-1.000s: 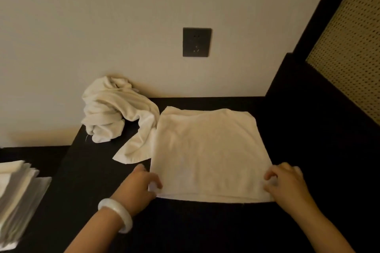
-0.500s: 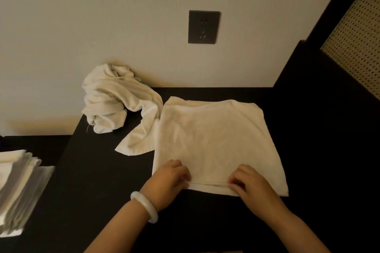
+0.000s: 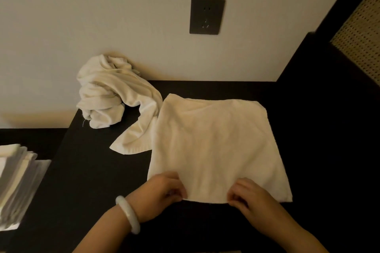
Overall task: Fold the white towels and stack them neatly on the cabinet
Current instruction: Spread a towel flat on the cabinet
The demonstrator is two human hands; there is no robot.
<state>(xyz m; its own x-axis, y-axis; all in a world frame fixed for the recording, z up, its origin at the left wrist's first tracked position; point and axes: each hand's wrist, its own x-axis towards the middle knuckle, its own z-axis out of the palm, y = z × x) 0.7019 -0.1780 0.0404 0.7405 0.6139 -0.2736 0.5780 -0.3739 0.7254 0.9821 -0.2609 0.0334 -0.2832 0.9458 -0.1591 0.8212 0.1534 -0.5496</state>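
Both forearms reach in from below. Left hand (image 3: 162, 190) and right hand (image 3: 249, 195), fingers curled, pinch near edge of flat towel (image 3: 213, 146) on cabinet (image 3: 92, 170). Crumpled towel (image 3: 111, 96) beside it, by wall.

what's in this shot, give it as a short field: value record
surface: dark cabinet against a wall
flat towel: spread on the cabinet
left hand: pinches the flat towel's near edge
right hand: pinches the same edge, beside the left hand
crumpled towel: heaped by the wall, its tail meets the flat towel's left edge
stack: folded towels, far left of view
bracelet: white, on the left wrist
socket: dark, on the wall above
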